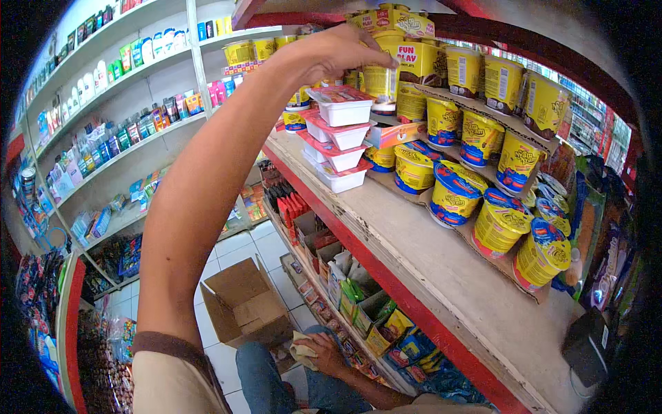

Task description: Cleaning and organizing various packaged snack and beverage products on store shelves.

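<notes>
My left hand [344,49] reaches up across the view to the shelf, fingers closed at the top of a yellow Nyam Nyam snack cup [381,85]. That cup is tilted little and is just behind a stack of white plastic tubs with red lids [344,111]. Low in the view, by my knee, my right hand [327,354] grips a pale folded cloth [302,348]. More yellow snack cups [457,199] stand in tiers to the right of the stack, separated by cardboard sheets [478,111]. Whether the held cup touches what is under it, I cannot tell.
The wooden shelf [382,217] has a red front edge [357,264]. An open cardboard box [248,305] sits on the tiled floor. Boxed snack packets [382,321] fill the lower shelf. Toiletry bottles line the white wall shelves [124,127]. A black device [587,346] stands at right.
</notes>
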The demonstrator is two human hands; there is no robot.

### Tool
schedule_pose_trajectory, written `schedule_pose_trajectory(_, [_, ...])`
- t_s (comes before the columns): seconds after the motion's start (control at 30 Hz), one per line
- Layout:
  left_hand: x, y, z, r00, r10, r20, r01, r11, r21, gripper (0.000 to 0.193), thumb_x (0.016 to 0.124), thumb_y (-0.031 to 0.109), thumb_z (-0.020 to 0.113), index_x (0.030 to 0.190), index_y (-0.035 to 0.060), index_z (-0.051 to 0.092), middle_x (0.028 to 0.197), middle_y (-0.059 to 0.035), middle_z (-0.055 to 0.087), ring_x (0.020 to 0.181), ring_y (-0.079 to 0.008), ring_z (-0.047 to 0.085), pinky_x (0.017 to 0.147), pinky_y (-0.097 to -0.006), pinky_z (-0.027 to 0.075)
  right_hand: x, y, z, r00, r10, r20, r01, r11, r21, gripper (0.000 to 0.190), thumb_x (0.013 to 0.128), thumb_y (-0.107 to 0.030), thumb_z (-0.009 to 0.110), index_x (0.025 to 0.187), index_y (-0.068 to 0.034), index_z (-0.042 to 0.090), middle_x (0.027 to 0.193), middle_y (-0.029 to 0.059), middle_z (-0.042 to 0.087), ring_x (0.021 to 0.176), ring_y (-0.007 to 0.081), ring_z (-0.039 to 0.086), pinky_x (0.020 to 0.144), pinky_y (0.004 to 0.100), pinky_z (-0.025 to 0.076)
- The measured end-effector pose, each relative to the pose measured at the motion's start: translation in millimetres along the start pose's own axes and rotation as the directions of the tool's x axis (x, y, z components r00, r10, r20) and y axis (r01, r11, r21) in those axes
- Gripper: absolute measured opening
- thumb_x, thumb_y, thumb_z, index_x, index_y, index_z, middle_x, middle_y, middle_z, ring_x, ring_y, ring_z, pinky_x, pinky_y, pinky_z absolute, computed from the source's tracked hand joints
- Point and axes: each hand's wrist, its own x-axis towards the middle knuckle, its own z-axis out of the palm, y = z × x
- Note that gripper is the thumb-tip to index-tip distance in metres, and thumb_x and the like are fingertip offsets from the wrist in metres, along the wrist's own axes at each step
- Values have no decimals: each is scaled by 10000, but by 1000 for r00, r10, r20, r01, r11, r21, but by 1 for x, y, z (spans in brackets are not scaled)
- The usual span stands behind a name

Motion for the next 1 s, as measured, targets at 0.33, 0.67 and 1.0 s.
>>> schedule_pose_trajectory(0.33, [-92, -13, -24, 791, 139, -596, -454, 786, -419, 732, 917, 331, 744, 1458, -6, 384, 1397, -189, 527, 1283, -271, 545, 1043, -397, 482, 5, -13, -4, 1000, 28, -9, -27, 999, 46, 378, 843, -379, 754, 1184, -221, 715, 1171, 83, 671, 1149, 342, 584, 979, 451, 450])
schedule_pose_trajectory(0.67, [-367, -150, 168, 529, -374, -762, -35, 887, -460, 1142, 652, -71, 809, 1600, 96, 196, 1379, -140, 535, 1199, -249, 600, 1053, -373, 493, 46, -50, -58, 915, 358, -185, -161, 746, 646, 301, 906, -19, 550, 1187, -6, 656, 1234, 130, 666, 1210, 249, 593, 1085, 383, 420])
schedule_pose_trajectory(1.0, [-408, -111, 204, 686, -375, -624, 367, 918, -149, 1224, 651, 12, 904, 1628, 127, 177, 1274, -185, 660, 1157, -279, 661, 982, -375, 542, 129, -177, -116, 959, -185, -213, 223, 960, 169, 676, 776, 62, 684, 1414, -137, 585, 1387, 201, 587, 1322, 377, 541, 1134, 440, 416])
